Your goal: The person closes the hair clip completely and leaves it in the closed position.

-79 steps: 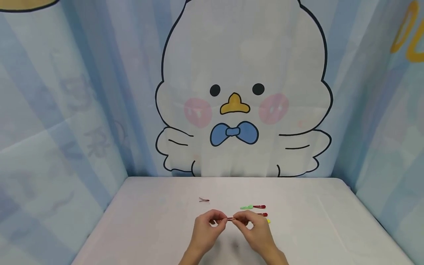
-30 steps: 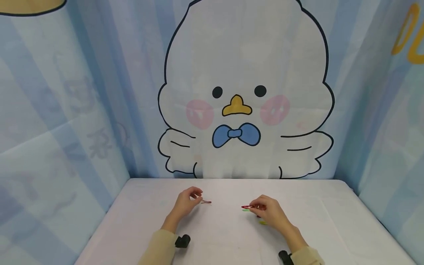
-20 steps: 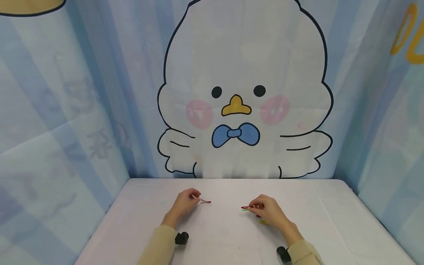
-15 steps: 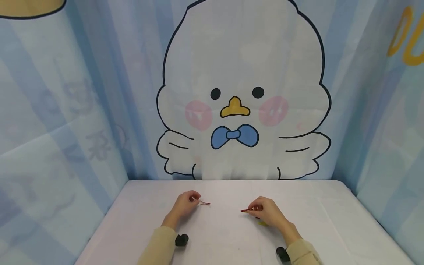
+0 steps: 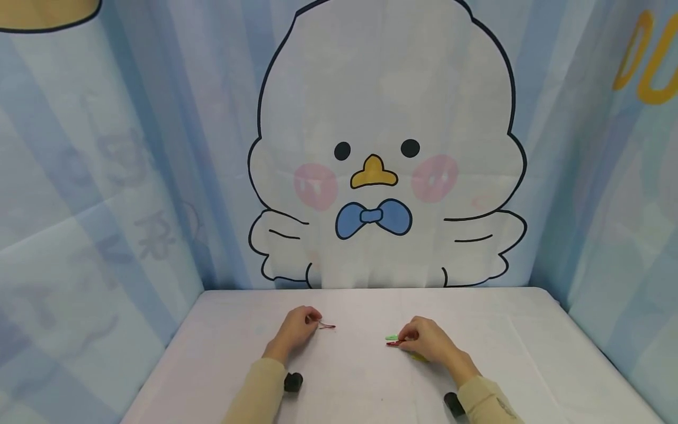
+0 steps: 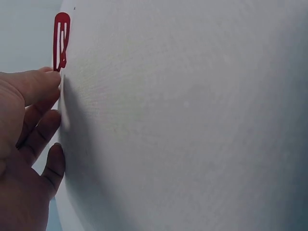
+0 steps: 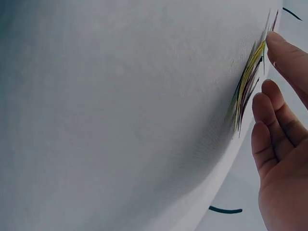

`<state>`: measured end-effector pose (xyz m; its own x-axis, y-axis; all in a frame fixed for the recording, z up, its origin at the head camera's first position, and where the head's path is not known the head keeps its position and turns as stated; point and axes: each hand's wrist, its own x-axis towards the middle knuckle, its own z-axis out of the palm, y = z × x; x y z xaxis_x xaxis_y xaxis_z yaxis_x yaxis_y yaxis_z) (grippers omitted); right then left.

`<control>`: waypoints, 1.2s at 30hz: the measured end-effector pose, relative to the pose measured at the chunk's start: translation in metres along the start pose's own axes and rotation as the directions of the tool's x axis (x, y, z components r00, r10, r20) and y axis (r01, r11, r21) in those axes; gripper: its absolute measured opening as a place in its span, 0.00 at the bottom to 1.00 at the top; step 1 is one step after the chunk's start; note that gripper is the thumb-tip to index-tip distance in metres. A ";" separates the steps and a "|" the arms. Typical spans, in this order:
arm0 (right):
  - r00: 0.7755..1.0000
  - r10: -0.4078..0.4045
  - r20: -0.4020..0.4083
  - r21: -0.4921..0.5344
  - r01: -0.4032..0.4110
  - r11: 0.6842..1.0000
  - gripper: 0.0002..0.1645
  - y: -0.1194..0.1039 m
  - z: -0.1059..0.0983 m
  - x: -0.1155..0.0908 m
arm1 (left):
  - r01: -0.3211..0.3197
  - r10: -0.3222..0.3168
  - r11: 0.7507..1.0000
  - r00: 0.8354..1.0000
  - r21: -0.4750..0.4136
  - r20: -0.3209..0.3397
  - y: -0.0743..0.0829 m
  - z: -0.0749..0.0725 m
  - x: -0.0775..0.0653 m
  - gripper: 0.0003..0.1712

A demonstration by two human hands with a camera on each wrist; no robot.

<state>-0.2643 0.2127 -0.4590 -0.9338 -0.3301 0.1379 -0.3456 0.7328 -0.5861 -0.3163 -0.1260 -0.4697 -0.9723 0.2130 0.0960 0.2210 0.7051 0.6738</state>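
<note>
At the left, my left hand (image 5: pixel 296 330) pinches the end of a red snap hair clip (image 5: pixel 327 325) between thumb and fingers, low at the table. In the left wrist view that red clip (image 6: pixel 61 41) points away from the fingertips, its slotted end showing. My right hand (image 5: pixel 431 338) pinches another red hair clip (image 5: pixel 393 343), whose tip sticks out to the left. Just beyond it lies a green hair clip (image 5: pixel 392 337), partly hidden by the fingers. A yellow hair clip (image 5: pixel 419 357) shows beneath the right hand; in the right wrist view the clips are a blurred yellow and dark-red bundle (image 7: pixel 248 77).
The white-covered table (image 5: pixel 360 383) ends at a curtain (image 5: pixel 381 253) printed with a cartoon bird. More curtain hangs at both sides. Black wrist cameras sit by each sleeve.
The hands, earlier together at a clip in the middle, have parted, left hand to the left clip, right hand to the right group. Lately the right hand's red clip shifted nearer, past the green one.
</note>
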 end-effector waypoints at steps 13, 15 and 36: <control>1.000 0.019 0.018 -0.004 -0.019 1.000 0.07 0.002 -0.003 0.001 | -0.033 0.032 0.998 0.999 0.056 0.027 0.003 0.001 0.005 0.05; 1.000 0.017 0.020 -0.004 -0.017 1.000 0.07 0.002 -0.004 0.002 | -0.020 0.018 0.999 0.999 0.050 0.036 0.004 0.001 0.005 0.04; 0.993 -0.002 -0.119 0.059 0.009 0.998 0.12 -0.028 -0.020 -0.006 | -0.052 0.053 0.979 0.999 -0.199 -0.005 0.018 -0.021 -0.021 0.02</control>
<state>-0.2505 0.2061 -0.4277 -0.9373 -0.2590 0.2331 -0.3484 0.6933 -0.6308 -0.2934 -0.1318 -0.4439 -0.9597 0.2465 0.1348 0.2522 0.5440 0.8003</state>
